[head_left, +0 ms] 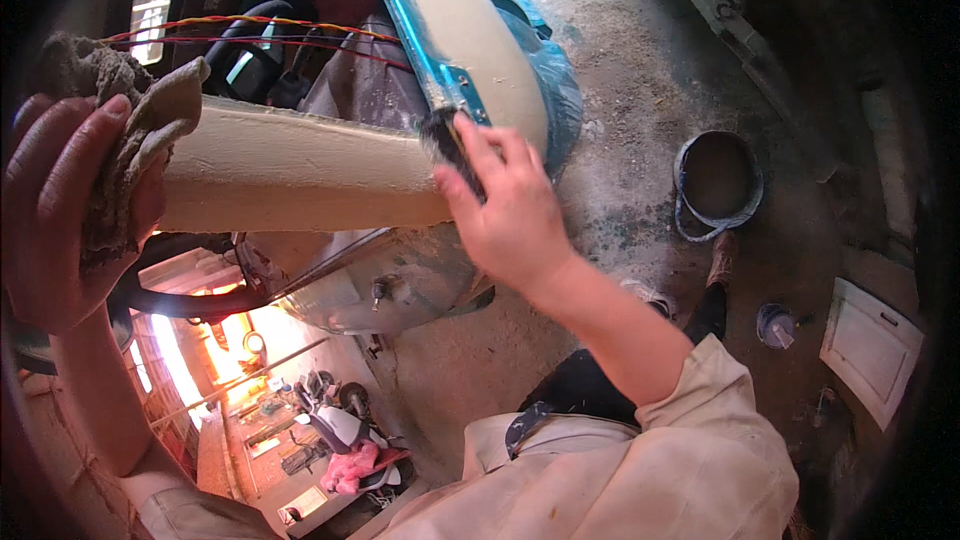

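Note:
My left hand (70, 190) grips a crumpled, grey-brown cloth (140, 130) at the left end of a beige, putty-coated vehicle pillar (300, 165). My right hand (505, 205) has its fingers on a small dark pad (450, 140), pressed to the pillar's right end where it meets the teal body frame (420, 40). A beige filled patch (480, 70) covers part of that teal bodywork. Red and yellow wires (250, 20) run across the opening above the pillar. A steering wheel and grey covered seat show inside, partly hidden.
A bucket of murky water (718, 180) stands on the dusty floor at right, above a small container (775, 325) and a white panel (870, 350). A dark metal beam (730, 30) runs along the upper right. A scooter (340, 420) with a pink cloth stands at lower left.

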Demonstrator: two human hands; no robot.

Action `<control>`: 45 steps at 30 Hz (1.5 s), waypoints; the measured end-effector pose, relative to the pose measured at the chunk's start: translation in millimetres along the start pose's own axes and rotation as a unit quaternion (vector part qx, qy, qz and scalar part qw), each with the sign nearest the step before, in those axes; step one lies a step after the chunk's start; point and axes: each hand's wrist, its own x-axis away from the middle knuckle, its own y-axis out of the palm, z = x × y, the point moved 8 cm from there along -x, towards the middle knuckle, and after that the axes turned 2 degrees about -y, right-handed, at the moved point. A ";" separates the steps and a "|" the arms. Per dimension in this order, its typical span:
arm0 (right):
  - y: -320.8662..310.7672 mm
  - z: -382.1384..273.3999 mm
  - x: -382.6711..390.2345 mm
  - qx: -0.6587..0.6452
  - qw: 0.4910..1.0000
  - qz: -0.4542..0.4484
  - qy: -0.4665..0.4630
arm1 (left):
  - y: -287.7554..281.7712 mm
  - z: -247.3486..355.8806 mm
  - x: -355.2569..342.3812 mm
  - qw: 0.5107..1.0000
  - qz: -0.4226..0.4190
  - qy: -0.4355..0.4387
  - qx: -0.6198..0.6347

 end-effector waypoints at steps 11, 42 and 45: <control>-3.9 -1.0 6.8 -0.013 1.000 0.006 -0.008 | -1.7 3.9 -7.2 0.999 -0.004 -0.007 -0.040; -1.2 2.8 -13.4 -0.009 0.999 -0.027 0.021 | -6.9 15.8 -24.5 0.994 0.047 0.013 -0.094; -7.8 -12.5 23.1 -0.028 0.999 -0.028 0.029 | -7.1 15.3 -21.3 0.996 0.037 0.023 -0.083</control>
